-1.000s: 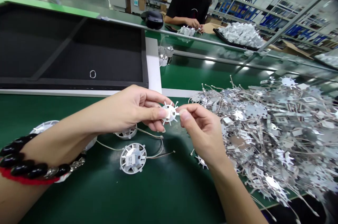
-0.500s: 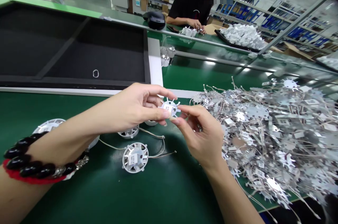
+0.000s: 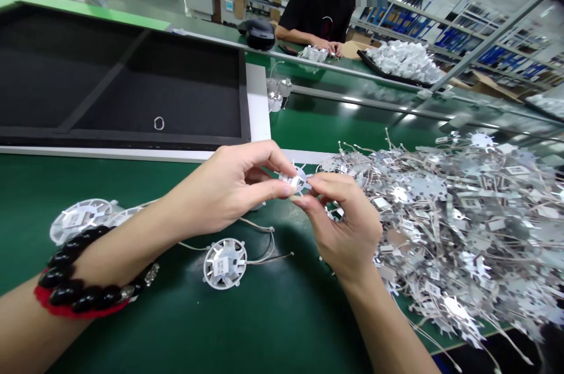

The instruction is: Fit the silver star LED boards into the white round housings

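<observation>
A small white spoked plate (image 3: 299,180) is held up between my two hands above the green table. My left hand (image 3: 242,183) pinches its left side with thumb and index finger. At the plate's right edge, the thumb and index fingertips of my right hand (image 3: 343,218) close on it. Below my left hand, a round white ring with a spoked plate inside (image 3: 224,263) lies on the table with its cable to the right. Another such round part (image 3: 81,218) rests at the left, partly behind my bracelet; more are mostly hidden by my left arm.
A large pile of spoked plates with cables (image 3: 449,227) covers the right side. A black tray (image 3: 185,92) lies at the back left. Clear cylindrical parts (image 3: 275,98) stand beyond my hands. Across the table sits a person (image 3: 315,7) near a heap of white parts (image 3: 403,61).
Both my hands have moved slightly right with the spoked plate, and my left index finger has come down onto it. The bracelet has shifted right, uncovering more of the left round part.
</observation>
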A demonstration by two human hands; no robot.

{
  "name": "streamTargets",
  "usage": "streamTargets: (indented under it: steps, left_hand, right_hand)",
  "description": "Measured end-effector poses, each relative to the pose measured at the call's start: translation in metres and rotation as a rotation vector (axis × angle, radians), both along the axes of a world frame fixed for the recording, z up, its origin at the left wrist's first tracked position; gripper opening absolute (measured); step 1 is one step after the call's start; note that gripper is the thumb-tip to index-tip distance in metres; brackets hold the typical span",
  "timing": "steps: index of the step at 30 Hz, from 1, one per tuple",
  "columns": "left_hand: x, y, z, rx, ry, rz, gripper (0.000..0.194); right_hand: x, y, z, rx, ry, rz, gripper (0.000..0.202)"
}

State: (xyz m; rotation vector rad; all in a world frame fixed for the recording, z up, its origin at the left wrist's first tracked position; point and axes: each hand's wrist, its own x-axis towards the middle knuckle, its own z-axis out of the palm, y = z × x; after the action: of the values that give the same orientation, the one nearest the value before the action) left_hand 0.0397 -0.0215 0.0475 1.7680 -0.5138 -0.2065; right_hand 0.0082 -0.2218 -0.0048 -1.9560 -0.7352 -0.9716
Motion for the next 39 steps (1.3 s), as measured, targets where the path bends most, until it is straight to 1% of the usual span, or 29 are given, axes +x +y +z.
streamTargets:
  steps: [6,10,15,17,18,20,22,24,25,26,28,31,33,36,39]
  left_hand:
    - [-0.002,-0.003,-0.003,-0.024,0.04,0.013,0.011]
    - [-0.002,-0.005,-0.004,-0.028,0.063,0.026,0.011]
    - [0.001,-0.003,0.0,-0.091,0.145,-0.004,0.014]
    - [0.002,-0.002,0.003,-0.136,0.192,-0.014,0.012]
    - [0.002,-0.002,0.004,-0.162,0.214,-0.023,0.012]
    - [0.002,-0.002,0.006,-0.207,0.251,-0.051,0.013]
    - [0.003,-0.002,0.008,-0.232,0.28,-0.069,0.013]
    - [0.003,-0.002,0.009,-0.238,0.308,-0.067,0.013]
    - [0.003,-0.002,0.01,-0.242,0.32,-0.063,0.014]
    - [0.004,-0.002,0.01,-0.245,0.33,-0.061,0.014]
    - [0.004,-0.001,0.01,-0.243,0.344,-0.077,0.014]
    - [0.005,0.001,0.007,-0.235,0.365,-0.126,0.012]
    - [0.004,0.002,0.006,-0.245,0.393,-0.134,0.013]
    - [0.003,0.002,0.006,-0.283,0.485,-0.116,0.013]
    - [0.002,0.0,0.008,-0.342,0.605,-0.114,0.017]
  right_hand:
    - [0.002,-0.004,-0.002,-0.061,-0.074,-0.024,0.017]
    - [0.003,-0.003,-0.004,-0.078,-0.087,-0.011,0.017]
    - [0.001,0.001,-0.004,0.004,-0.004,0.005,0.019]
    - [-0.001,0.003,-0.001,0.086,0.112,0.012,0.019]
    - [-0.002,0.003,0.0,0.149,0.208,0.036,0.017]
    - [-0.002,0.004,0.004,0.298,0.446,0.147,0.014]
    - [-0.002,0.003,0.007,0.41,0.667,0.308,0.015]
    - [-0.001,0.002,0.009,0.452,0.791,0.427,0.019]
    - [0.0,0.001,0.01,0.459,0.81,0.449,0.019]
    - [0.0,0.0,0.011,0.462,0.802,0.444,0.018]
    - [0.0,-0.001,0.013,0.434,0.738,0.371,0.012]
    - [-0.002,-0.001,0.014,0.29,0.554,0.202,0.011]
    - [-0.002,-0.001,0.013,0.156,0.35,0.099,0.016]
    - [-0.002,-0.003,0.006,-0.044,-0.008,-0.014,0.027]
    - [0.0,-0.01,-0.004,-0.18,-0.22,-0.098,0.04]
